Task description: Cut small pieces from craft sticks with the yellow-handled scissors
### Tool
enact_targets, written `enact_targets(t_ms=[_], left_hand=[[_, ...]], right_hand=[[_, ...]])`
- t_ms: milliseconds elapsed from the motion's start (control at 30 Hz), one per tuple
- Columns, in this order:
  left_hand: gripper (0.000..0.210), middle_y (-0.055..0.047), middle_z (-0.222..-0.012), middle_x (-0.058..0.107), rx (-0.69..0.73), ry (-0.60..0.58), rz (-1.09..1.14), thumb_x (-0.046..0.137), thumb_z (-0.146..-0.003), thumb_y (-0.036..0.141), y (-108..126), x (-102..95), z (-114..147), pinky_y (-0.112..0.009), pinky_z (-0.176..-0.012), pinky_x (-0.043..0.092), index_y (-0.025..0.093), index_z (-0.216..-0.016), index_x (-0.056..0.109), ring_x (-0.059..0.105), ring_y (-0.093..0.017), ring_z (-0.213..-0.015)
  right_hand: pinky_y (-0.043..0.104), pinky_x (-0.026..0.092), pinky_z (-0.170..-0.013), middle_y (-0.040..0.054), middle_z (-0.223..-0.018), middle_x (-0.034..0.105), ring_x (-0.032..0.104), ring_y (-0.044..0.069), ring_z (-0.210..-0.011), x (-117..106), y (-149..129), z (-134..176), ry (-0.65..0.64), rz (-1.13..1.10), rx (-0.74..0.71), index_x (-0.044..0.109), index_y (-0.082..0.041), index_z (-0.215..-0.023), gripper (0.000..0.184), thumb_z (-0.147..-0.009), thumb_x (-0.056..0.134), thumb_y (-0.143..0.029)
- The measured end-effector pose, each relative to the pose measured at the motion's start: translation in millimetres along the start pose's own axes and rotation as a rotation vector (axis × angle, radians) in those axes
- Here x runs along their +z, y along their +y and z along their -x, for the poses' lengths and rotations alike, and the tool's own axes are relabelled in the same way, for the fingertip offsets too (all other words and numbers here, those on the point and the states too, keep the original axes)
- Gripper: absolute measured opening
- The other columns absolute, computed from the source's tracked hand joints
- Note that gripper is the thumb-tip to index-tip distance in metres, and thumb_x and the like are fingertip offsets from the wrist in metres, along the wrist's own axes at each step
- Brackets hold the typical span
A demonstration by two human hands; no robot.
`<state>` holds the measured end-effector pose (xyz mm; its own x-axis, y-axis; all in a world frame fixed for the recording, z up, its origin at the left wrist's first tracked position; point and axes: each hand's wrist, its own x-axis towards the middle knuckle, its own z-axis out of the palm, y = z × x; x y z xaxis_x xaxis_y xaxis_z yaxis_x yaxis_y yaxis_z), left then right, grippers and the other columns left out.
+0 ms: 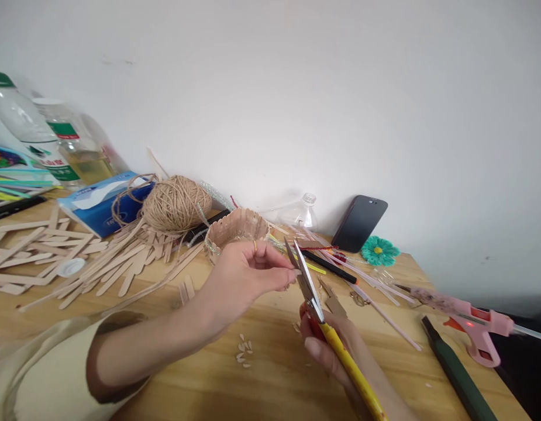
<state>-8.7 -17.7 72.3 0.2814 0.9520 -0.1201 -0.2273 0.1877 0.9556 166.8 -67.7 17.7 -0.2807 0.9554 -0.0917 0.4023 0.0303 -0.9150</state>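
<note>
My left hand [248,272] pinches a small pale piece [297,272] between thumb and fingertips; it looks like a bit of wood, mostly hidden by the fingers. In my right hand [329,345] is a pair of scissors [313,292] with yellow handles, its blades pointing up and slightly apart. The pinched piece is at the blades. Below the hands, several small pale chips [244,349] lie on the wooden table [200,380]. Behind my left hand stands a small round basket [237,225] with a wall of craft-stick pieces, partly covered by the hand.
Many craft sticks [130,266], a twine ball [177,202] and a blue tissue pack [106,204] lie left. Bottles [55,140] stand behind them. On the right are a phone [360,223], a green flower [379,251], a pink glue gun [467,321] and a dark green tool [457,368].
</note>
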Motion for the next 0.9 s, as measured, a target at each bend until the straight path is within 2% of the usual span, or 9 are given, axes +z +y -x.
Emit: enact_targets(t_ms=[133, 333, 467, 567, 667, 767, 900], left_hand=[[0.008, 0.002, -0.057, 0.062, -0.004, 0.009, -0.012, 0.070, -0.061, 0.015, 1, 0.0, 1, -0.021, -0.058, 0.045, 0.015, -0.060, 0.062, 0.054, -0.008, -0.056], [0.008, 0.003, -0.055, 0.061, -0.012, 0.040, -0.042, 0.069, -0.059, 0.014, 4, 1.5, 2, -0.021, -0.056, 0.042, 0.015, -0.058, 0.061, 0.052, -0.009, -0.054], [0.009, 0.003, -0.054, 0.061, -0.036, 0.062, -0.053, 0.070, -0.056, 0.015, 7, 3.2, 3, -0.022, -0.054, 0.040, 0.016, -0.055, 0.061, 0.052, -0.009, -0.053], [0.009, 0.003, -0.053, 0.061, -0.033, 0.065, -0.055, 0.070, -0.056, 0.015, 8, 3.7, 4, -0.021, -0.054, 0.040, 0.016, -0.055, 0.061, 0.051, -0.009, -0.052], [0.008, 0.003, -0.054, 0.061, -0.031, 0.064, -0.064, 0.069, -0.057, 0.015, 8, 3.6, 4, -0.020, -0.054, 0.039, 0.016, -0.055, 0.061, 0.051, -0.008, -0.053], [0.008, 0.003, -0.055, 0.061, -0.035, 0.062, -0.077, 0.069, -0.058, 0.016, 7, 3.2, 4, -0.020, -0.054, 0.039, 0.016, -0.056, 0.061, 0.051, -0.008, -0.054], [0.008, 0.003, -0.055, 0.061, -0.032, 0.053, -0.088, 0.069, -0.059, 0.016, 7, 2.7, 5, -0.020, -0.054, 0.039, 0.016, -0.057, 0.061, 0.051, -0.008, -0.054]], right_hand=[[0.024, 0.021, -0.039, -0.0044, -0.052, 0.035, 0.031, 0.009, -0.046, 1, 13, -3, -0.009, -0.042, 0.018, 0.046, -0.020, -0.060, 0.046, -0.064, 0.061, -0.063], [0.023, 0.021, -0.036, -0.0044, -0.047, 0.037, 0.029, 0.009, -0.042, 0, 33, -10, 0.003, -0.062, 0.075, 0.048, -0.021, -0.055, 0.042, -0.062, 0.065, -0.059], [0.022, 0.024, -0.035, -0.0030, -0.049, 0.044, 0.035, 0.009, -0.043, -3, 36, -11, -0.019, -0.085, 0.120, 0.051, -0.020, -0.057, 0.041, -0.060, 0.066, -0.059], [0.021, 0.025, -0.035, -0.0026, -0.050, 0.046, 0.037, 0.010, -0.043, -3, 41, -12, -0.010, -0.087, 0.099, 0.051, -0.020, -0.057, 0.042, -0.062, 0.065, -0.060], [0.022, 0.026, -0.035, -0.0042, -0.046, 0.042, 0.034, 0.008, -0.039, 0, 47, -14, 0.003, -0.076, 0.051, 0.049, -0.021, -0.054, 0.044, -0.061, 0.065, -0.061], [0.023, 0.024, -0.036, -0.0053, -0.044, 0.037, 0.030, 0.008, -0.038, 2, 43, -12, -0.003, -0.056, 0.047, 0.047, -0.021, -0.053, 0.046, -0.060, 0.065, -0.063], [0.024, 0.025, -0.041, -0.0041, -0.051, 0.036, 0.031, 0.010, -0.045, 1, 19, -4, -0.003, -0.038, 0.033, 0.043, -0.021, -0.058, 0.046, -0.067, 0.057, -0.064]])
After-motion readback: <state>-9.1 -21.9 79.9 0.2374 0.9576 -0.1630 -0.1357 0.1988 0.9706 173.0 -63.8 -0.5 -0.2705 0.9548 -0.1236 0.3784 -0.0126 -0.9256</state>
